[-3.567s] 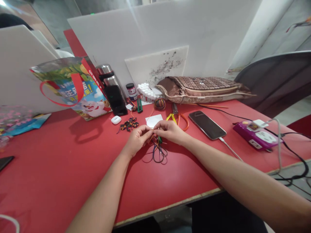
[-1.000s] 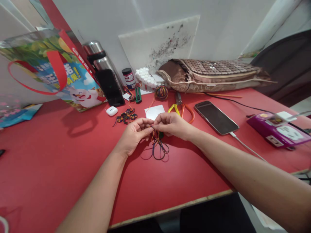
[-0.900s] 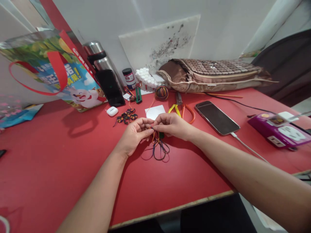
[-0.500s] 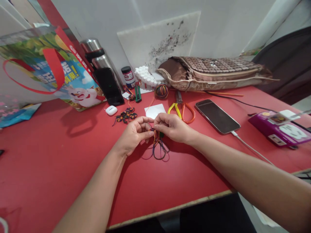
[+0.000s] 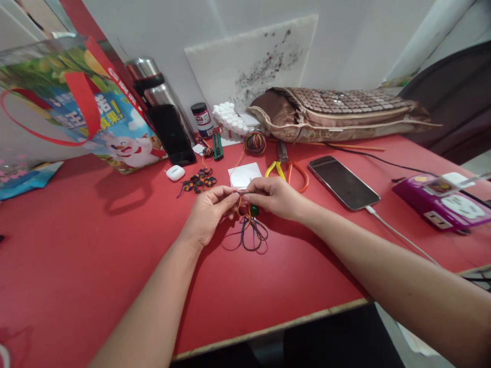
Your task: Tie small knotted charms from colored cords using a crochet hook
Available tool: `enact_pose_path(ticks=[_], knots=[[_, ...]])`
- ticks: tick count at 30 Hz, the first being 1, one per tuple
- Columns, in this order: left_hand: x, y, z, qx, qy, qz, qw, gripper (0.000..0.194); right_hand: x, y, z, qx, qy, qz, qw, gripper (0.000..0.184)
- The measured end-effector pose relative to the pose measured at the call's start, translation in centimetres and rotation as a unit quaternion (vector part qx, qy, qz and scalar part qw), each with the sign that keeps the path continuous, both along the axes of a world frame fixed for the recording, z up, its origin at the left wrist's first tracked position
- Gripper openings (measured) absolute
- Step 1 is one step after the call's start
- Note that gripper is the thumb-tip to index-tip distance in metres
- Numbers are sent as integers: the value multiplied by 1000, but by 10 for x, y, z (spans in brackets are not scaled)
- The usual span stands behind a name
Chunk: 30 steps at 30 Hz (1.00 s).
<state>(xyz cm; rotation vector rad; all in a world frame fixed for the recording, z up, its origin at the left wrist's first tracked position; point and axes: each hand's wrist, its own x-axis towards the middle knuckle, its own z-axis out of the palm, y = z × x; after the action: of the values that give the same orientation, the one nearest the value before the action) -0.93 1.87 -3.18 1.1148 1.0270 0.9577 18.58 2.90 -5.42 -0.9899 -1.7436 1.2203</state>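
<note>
Head view: over the red tabletop, the left hand and the right hand pinch colored strings, each grip squeezed tight on them.

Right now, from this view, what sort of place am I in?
Probably a handicraft workspace, though home or workshop I can't tell: there are looped cords, a multicoloured ball of cord and a pair of pliers at a red table.

Visible are two hands at centre, two phones, one pair of pliers, one flask, one jar and, upper left, one bag.
</note>
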Motion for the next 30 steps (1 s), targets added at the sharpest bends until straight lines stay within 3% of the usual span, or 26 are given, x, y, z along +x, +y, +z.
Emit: enact_pose_path(ticks=[5, 11, 18, 26, 30], knots=[[1, -1, 3, 4, 1, -7, 1000, 33, 0, 0, 2, 7, -18, -5, 1000, 31], [0, 0, 1, 9, 20, 4, 1000, 30, -4, -4, 7, -92, 55, -24, 994, 15], [2, -1, 1, 17, 62, -7, 998, 31, -7, -5, 13, -73, 64, -37, 995, 6], [-1, -2, 2, 75, 122, -68, 987, 33, -7, -6, 18, -163, 94, -8, 982, 7], [4, -7, -1, 88, 84, -79, 989, 37, -9, -8, 22, -198, 98, 6, 975, 10]])
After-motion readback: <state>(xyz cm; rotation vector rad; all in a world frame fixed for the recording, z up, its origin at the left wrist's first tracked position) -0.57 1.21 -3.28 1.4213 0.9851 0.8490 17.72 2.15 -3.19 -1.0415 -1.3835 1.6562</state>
